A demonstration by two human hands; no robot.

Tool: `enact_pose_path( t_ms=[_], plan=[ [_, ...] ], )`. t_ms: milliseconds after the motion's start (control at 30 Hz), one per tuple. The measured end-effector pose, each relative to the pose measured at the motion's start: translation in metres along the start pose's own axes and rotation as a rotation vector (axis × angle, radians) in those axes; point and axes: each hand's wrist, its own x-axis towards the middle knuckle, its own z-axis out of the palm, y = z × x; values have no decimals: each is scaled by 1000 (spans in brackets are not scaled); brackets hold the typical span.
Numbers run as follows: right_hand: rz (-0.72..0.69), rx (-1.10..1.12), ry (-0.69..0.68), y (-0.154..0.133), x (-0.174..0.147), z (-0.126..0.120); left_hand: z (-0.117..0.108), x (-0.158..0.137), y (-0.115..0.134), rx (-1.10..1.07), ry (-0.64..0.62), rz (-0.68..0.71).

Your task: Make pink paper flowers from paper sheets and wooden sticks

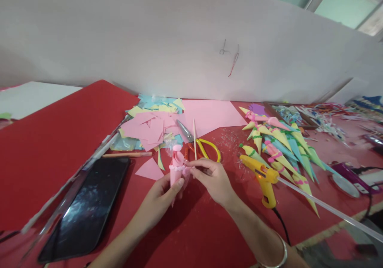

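My left hand (165, 190) is closed around a small pink paper cone (176, 171), held upright with its point down. It looks like an ice-cream cone, with a pink swirl on top, a round pink tip and a band of fluffy pink trim (177, 167). My right hand (214, 180) pinches at the cone's right side, where the trim reaches its fingertips. Just behind the hands lie yellow-and-red-handled scissors (206, 150) and a thin pale stick (194, 138). A yellow hot glue gun (261, 176) with a long clear glue stick (326, 210) rests right of my right hand.
Several finished paper cones (278, 140) are heaped at the right. Pink paper scraps (146, 128) lie at the back. A black phone (89, 208), a pencil (127, 154) and a large red sheet (60, 140) are on the left. A purple device (347, 174) sits far right.
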Motion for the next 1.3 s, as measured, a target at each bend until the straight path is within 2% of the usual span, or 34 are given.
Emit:
enact_pose_path(
  t_ms=[133,367,467,600,800,933,1133,1300],
  plan=[
    [9,87,31,1,1,0,2,1,-1,20,52,5],
    [-8,51,38,0,0,-1,1,-3,5,-32,-74,-102],
    [-28,87,49,3,0,-1,1,-2,6,-64,-55,-111],
    [18,195,50,3,1,0,2,-2,6,-59,-52,-85],
    [39,292,83,-2,0,2,4,-5,12,-64,19,-106],
    [6,256,93,-4,-4,3,4,-7,16,-90,-46,-112],
    [-178,105,67,-4,-7,6,4,-7,5,-127,-166,-108],
    [-148,111,49,-4,-6,7,4,-8,1,-142,-185,-91]
  ],
)
